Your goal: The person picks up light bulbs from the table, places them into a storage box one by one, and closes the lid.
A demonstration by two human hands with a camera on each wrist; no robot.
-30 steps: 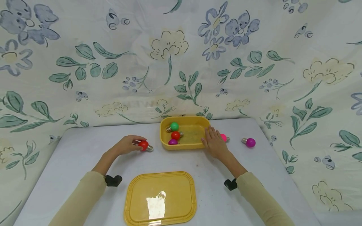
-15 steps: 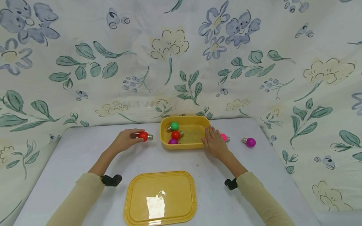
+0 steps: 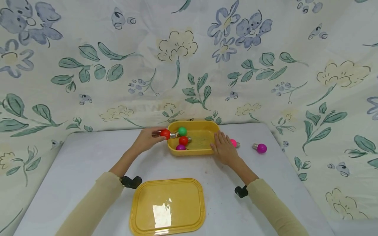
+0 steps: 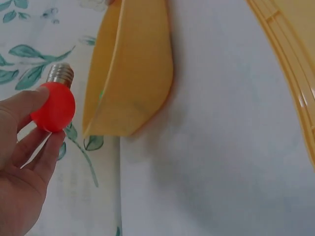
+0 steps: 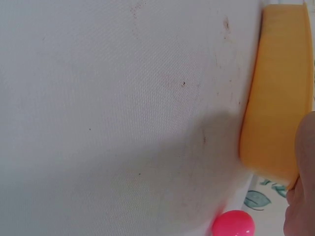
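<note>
My left hand (image 3: 147,139) pinches a red light bulb (image 3: 165,133) by its round glass, thumb on one side and fingers on the other. Its metal screw base points right, over the left rim of the yellow plastic box (image 3: 193,153). Seen from the left wrist, the bulb (image 4: 55,107) is beside the box's end wall (image 4: 130,73). Inside the box lie a green bulb (image 3: 182,131), another red bulb (image 3: 183,141) and a purple bulb (image 3: 180,147). At the box's right end my right hand (image 3: 225,152) rests on the rim, fingers straight.
A pink bulb (image 3: 233,143), partly hidden by the right hand, lies right of the box. Farther right is another purple bulb (image 3: 261,148). A flat yellow lid (image 3: 184,203) lies nearer on the white table, with a floral cloth (image 3: 189,65) behind the table.
My left hand has lifted the red bulb and brought it away from me and right, from the table's left side to the box's left rim. My right hand has stayed in place.
</note>
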